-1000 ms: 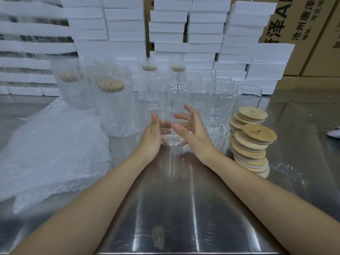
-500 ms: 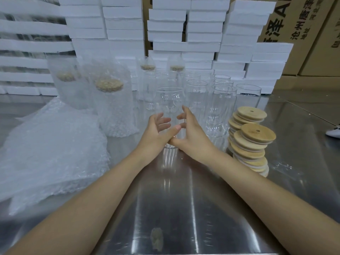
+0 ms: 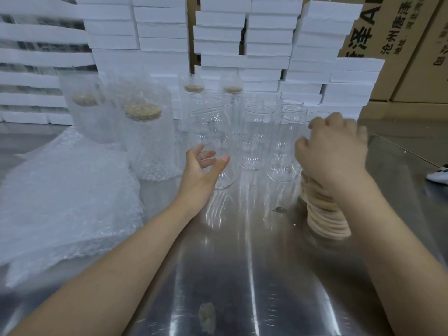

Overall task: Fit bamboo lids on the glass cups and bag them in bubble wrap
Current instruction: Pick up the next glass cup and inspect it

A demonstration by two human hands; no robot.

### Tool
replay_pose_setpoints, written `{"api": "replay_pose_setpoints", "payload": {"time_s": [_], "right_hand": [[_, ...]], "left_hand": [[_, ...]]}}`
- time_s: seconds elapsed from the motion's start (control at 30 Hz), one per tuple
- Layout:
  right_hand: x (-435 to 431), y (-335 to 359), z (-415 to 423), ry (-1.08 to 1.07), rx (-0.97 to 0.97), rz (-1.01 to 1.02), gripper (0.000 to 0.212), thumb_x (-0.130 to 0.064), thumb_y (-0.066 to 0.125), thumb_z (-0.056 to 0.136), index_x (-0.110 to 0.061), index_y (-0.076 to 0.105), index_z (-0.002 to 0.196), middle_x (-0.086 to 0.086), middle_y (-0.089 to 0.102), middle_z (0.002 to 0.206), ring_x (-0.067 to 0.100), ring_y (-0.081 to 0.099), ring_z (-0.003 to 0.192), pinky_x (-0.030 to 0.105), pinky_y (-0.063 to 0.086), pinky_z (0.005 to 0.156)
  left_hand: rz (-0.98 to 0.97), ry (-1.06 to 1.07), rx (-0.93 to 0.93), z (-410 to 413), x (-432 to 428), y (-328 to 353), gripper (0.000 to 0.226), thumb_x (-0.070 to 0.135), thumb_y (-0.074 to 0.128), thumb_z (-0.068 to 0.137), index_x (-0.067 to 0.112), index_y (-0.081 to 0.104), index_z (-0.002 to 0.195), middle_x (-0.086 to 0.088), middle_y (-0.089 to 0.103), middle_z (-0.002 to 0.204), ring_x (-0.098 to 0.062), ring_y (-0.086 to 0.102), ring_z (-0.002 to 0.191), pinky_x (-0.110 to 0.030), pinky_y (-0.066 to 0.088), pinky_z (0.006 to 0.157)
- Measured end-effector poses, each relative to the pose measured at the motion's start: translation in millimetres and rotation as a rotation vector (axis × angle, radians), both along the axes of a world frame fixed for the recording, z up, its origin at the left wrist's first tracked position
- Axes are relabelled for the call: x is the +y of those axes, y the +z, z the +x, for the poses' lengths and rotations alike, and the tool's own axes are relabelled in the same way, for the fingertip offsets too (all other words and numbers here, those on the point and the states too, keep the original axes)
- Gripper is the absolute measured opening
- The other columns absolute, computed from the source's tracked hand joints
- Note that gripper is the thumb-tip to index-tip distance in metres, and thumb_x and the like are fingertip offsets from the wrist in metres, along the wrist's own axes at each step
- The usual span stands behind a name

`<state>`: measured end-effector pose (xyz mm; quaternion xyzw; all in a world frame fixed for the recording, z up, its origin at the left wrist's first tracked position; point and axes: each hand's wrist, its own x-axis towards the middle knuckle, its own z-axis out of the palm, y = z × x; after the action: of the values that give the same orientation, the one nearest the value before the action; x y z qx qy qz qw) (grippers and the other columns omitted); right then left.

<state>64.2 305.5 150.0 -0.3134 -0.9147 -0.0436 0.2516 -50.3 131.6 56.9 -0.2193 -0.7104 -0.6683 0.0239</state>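
My left hand (image 3: pixel 200 173) grips the lower part of an upright clear glass cup (image 3: pixel 213 132) on the steel table (image 3: pixel 242 275), thumb in front and fingers behind. More bare glass cups (image 3: pixel 254 141) stand in a cluster just behind and to the right. My right hand (image 3: pixel 334 151) hovers blurred over the pile of round bamboo lids (image 3: pixel 324 217), fingers curled downward. It hides the top lids, so a hold on one cannot be made out. Lidded cups in bubble-wrap bags (image 3: pixel 145 141) stand at the back left.
A heap of loose bubble-wrap bags (image 3: pixel 63 202) lies at the left. Stacked white foam boxes (image 3: pixel 266 44) wall off the back, with cardboard cartons (image 3: pixel 400 44) behind at the right. A shoe (image 3: pixel 438 175) shows past the table's right edge.
My right hand left the glass cup and swung right over the lid pile. My left hand kept the cup, which now stands upright on the table.
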Motion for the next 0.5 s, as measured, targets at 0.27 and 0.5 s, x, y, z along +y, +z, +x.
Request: {"api": "replay_pose_setpoints", "payload": {"time_s": [0.27, 0.5], "right_hand": [[6.5, -6.9, 2.4, -0.052, -0.202, -0.189, 0.035, -0.016, 0.044, 0.093, -0.008, 0.043, 0.127, 0.017, 0.038, 0.135, 0.040, 0.035, 0.126, 0.050, 0.036, 0.099], [-1.2, -6.4, 3.6, 0.047, 0.026, 0.008, 0.024, -0.013, 0.044, 0.091, -0.005, 0.058, 0.109, 0.017, 0.056, 0.115, 0.037, 0.047, 0.111, 0.041, 0.034, 0.089]], "left_hand": [[-0.018, -0.023, -0.027, 1.8, 0.6, -0.5, 0.070, 0.040, 0.062, 0.089, 0.015, 0.028, 0.144, 0.005, 0.053, 0.128, 0.011, 0.052, 0.104, -0.011, 0.042, 0.084], [-0.065, -0.042, -0.027, 3.8, 0.7, -0.7, 0.069, 0.041, 0.062, 0.089, 0.016, 0.028, 0.144, 0.007, 0.052, 0.130, 0.009, 0.051, 0.108, -0.017, 0.043, 0.088]]}}
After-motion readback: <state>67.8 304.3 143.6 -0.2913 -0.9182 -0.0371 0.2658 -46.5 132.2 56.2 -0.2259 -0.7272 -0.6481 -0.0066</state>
